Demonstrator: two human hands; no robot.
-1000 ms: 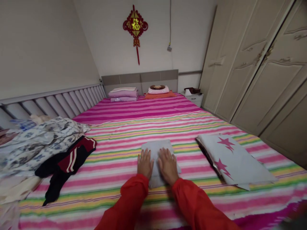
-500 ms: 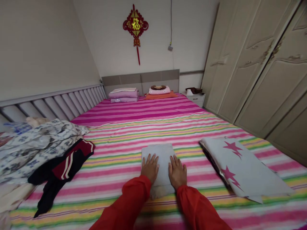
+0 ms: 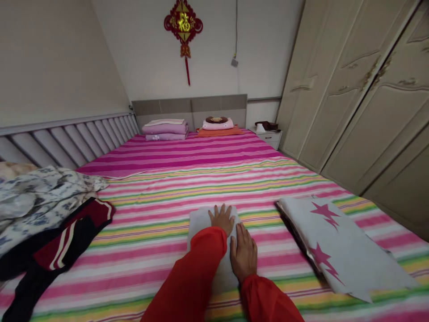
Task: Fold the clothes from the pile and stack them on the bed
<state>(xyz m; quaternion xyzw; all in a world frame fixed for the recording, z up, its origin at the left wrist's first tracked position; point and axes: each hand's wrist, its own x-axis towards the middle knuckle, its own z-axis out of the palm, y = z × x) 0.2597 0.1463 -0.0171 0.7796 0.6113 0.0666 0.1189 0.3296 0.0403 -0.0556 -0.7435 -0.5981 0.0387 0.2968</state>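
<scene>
A folded light grey cloth (image 3: 198, 220) lies flat on the striped bedsheet (image 3: 150, 250) in front of me. Across its upper part, my left hand (image 3: 222, 220) rests palm down with its fingers spread. My right hand (image 3: 244, 252) lies on the cloth's right edge, fingers stretched out, just below and to the right of my left hand. Both wrists are in red sleeves. The left sleeve covers part of the cloth.
Grey fabric with pink stars (image 3: 348, 250) lies folded at the right. A dark and maroon garment (image 3: 77, 237) and a floral cloth (image 3: 50, 188) are at the left. Folded bedding (image 3: 166, 129) sits by the headboard (image 3: 174, 106); wardrobes (image 3: 355, 103) stand at the right.
My left hand has moved right and forward across the cloth, closer to my right hand. My right hand has shifted slightly down and left. The camera view has shifted a little.
</scene>
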